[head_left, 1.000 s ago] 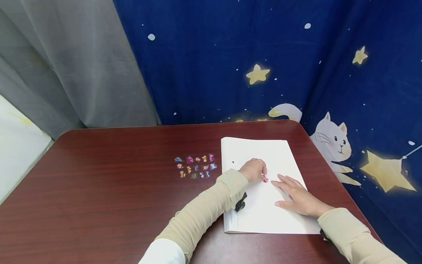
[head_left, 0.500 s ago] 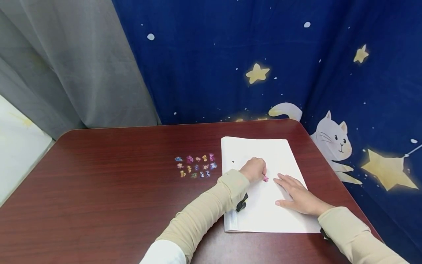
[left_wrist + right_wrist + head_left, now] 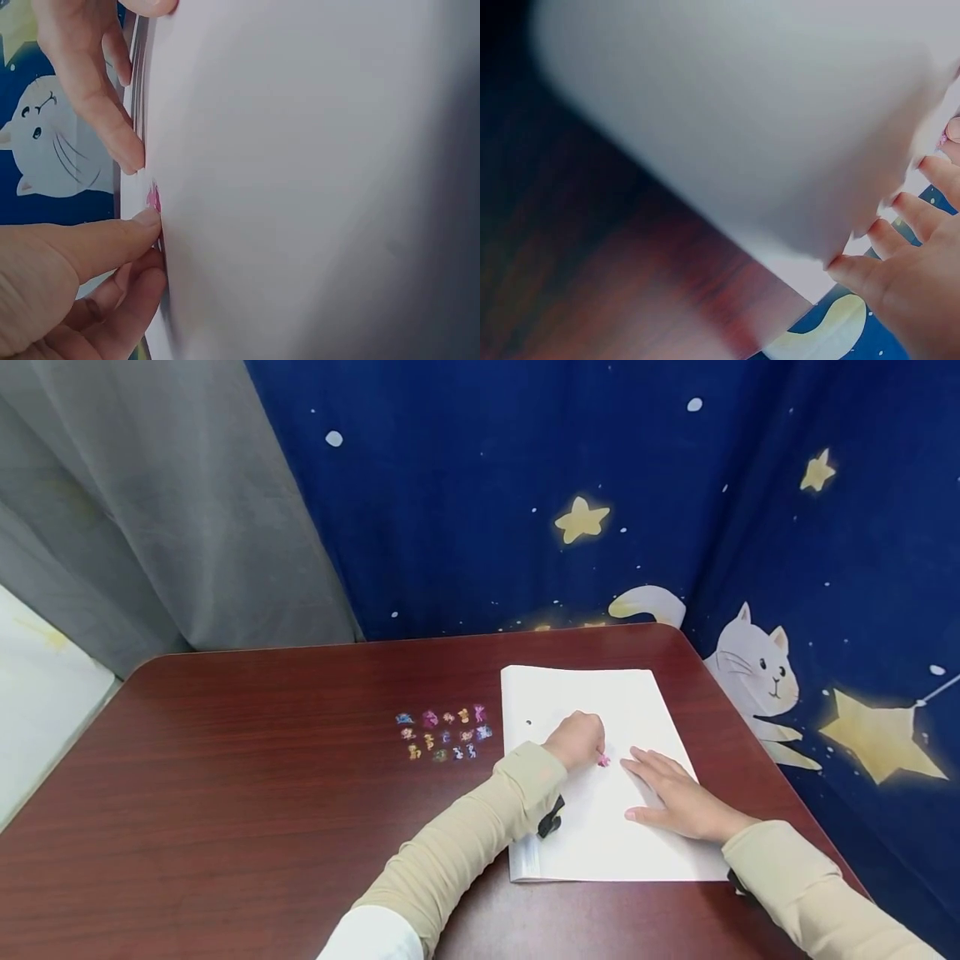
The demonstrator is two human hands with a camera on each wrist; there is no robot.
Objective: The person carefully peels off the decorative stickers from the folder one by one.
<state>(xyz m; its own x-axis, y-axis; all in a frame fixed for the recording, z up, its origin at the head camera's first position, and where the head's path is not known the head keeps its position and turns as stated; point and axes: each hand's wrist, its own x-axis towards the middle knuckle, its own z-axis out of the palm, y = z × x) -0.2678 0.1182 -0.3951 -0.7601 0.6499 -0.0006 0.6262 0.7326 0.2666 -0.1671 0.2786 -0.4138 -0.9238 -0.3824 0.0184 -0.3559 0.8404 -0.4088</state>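
My left hand pinches a small pink sticker at the middle of a stack of white paper. The left wrist view shows the thumb and forefinger on the sticker's near end, while its pink tip sticks out past them. Just right of the sticker, my right hand rests on the paper with its fingers straight and spread, holding nothing. The right wrist view has those fingertips touching the sheet. Whether the sticker touches the paper all over is hidden by the fingers.
Several small colourful pony-shaped stickers lie in rows on the dark red table, left of the paper. A tiny dark mark is on the paper's upper left. A blue curtain hangs behind the table.
Both hands keep nearly the same places, the left still at the pink sticker. The whole head view has shifted slightly upward.
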